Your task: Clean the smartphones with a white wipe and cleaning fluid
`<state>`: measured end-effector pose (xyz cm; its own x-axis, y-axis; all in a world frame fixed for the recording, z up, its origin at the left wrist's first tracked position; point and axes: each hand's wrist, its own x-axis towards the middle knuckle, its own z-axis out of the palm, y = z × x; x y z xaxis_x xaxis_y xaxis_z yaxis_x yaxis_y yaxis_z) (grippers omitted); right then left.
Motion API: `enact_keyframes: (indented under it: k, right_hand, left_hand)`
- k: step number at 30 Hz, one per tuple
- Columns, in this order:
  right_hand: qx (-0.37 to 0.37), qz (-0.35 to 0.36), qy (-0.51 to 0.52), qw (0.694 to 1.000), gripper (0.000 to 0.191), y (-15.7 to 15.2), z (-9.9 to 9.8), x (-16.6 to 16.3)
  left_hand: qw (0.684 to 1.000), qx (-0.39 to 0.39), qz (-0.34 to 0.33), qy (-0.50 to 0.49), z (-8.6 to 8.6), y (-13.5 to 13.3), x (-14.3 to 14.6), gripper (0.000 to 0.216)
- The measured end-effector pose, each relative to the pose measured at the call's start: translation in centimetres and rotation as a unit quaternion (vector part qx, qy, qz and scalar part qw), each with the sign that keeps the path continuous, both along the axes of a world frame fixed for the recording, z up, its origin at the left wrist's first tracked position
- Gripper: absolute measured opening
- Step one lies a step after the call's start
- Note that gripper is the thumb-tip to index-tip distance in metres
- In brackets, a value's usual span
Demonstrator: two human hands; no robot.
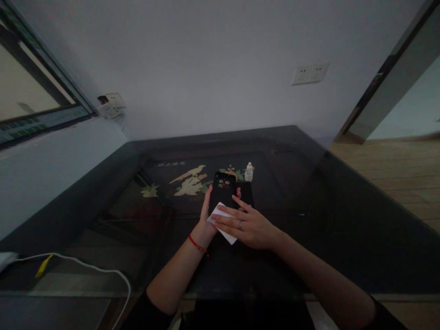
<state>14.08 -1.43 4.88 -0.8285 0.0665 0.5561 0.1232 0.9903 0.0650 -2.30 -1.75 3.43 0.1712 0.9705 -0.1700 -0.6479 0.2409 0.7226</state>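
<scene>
My left hand [205,225], with a red string bracelet at its wrist, holds a black smartphone [222,192] from below, its fingertips showing past the right edge. A white wipe [229,237] lies over the lower part of the phone's screen. My right hand [256,225], wearing a ring, presses the wipe against the screen with its fingers extended. Just behind the phone, to the right, stands a small clear dropper bottle [249,173] with a white cap. Beside the phone is a flat black item [246,192], partly hidden by my right hand.
A dark glossy table [343,229] with a bird-and-flower picture [190,183] fills the foreground. At the left, a white cable [85,264] with a yellow tag [44,266] runs over the front edge. The wall behind carries sockets [310,74].
</scene>
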Motion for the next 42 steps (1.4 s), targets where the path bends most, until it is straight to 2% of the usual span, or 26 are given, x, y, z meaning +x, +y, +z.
enact_keyframes:
  k: [5, 8, 11, 13, 16, 20, 23, 26, 29, 31, 35, 37, 40, 42]
  right_hand:
    - [-0.022, -0.021, 0.032, 0.999, 0.044, 1.2, -0.6, 0.9]
    - [-0.055, -0.017, 0.093, 0.994, 0.05, 1.8, -0.9, 1.5]
    - [-0.116, -0.03, 0.16, 0.98, 0.054, 1.9, -1.3, 1.6]
    - [-0.164, -0.061, 0.194, 0.965, 0.055, 1.9, -1.6, 1.4]
    - [-0.226, -0.115, 0.222, 0.942, 0.054, 1.8, -1.9, 0.9]
    - [-0.306, -0.168, 0.269, 0.898, 0.045, 2.2, -2.2, 0.6]
    - [-0.379, -0.204, 0.314, 0.846, 0.038, 2.7, -1.9, 0.7]
    - [-0.447, -0.235, 0.363, 0.783, 0.037, 3.2, -1.2, 0.9]
    - [-0.46, -0.242, 0.406, 0.752, 0.039, 3.6, -0.4, 1.4]
    - [-0.437, -0.258, 0.397, 0.765, 0.037, 3.7, 0.1, 2.0]
    - [-0.325, -0.254, 0.3, 0.86, 0.032, 3.9, 0.6, 2.8]
    - [-0.281, -0.23, 0.269, 0.892, 0.036, 3.8, 0.8, 2.9]
    - [-0.264, -0.181, 0.238, 0.917, 0.039, 3.4, 1.3, 2.8]
    - [-0.274, -0.148, 0.243, 0.919, 0.036, 2.9, 1.8, 2.7]
  left_hand:
    - [0.993, -0.039, 0.034, -0.11, 0.9, 0.3, 0.2, 0.062]
    - [0.988, -0.073, 0.038, -0.132, 1.6, 0.5, 0.3, 0.061]
    - [0.985, -0.069, 0.053, -0.146, 1.9, 0.5, 0.4, 0.057]
    - [0.985, -0.066, 0.058, -0.15, 1.9, 0.6, 0.6, 0.054]
    - [0.984, -0.102, 0.051, -0.135, 1.7, 0.5, 0.9, 0.049]
    - [0.985, -0.121, 0.037, -0.12, 1.7, 0.3, 1.8, 0.04]
    - [0.986, -0.119, 0.0, -0.121, 1.5, 0.2, 2.3, 0.039]
    - [0.983, -0.11, -0.067, -0.132, 1.2, 0.0, 2.6, 0.045]
    - [0.974, -0.112, -0.143, -0.138, 1.0, -0.3, 2.7, 0.052]
    - [0.97, -0.119, -0.169, -0.129, 1.0, -0.5, 2.6, 0.05]
    - [0.971, -0.116, -0.181, -0.099, 0.6, -1.0, 2.7, 0.049]
    - [0.971, -0.116, -0.195, -0.075, 0.3, -1.1, 2.8, 0.051]
    - [0.969, -0.128, -0.208, -0.039, -0.1, -1.3, 3.1, 0.048]
    - [0.968, -0.143, -0.203, -0.027, 0.0, -1.3, 3.1, 0.047]
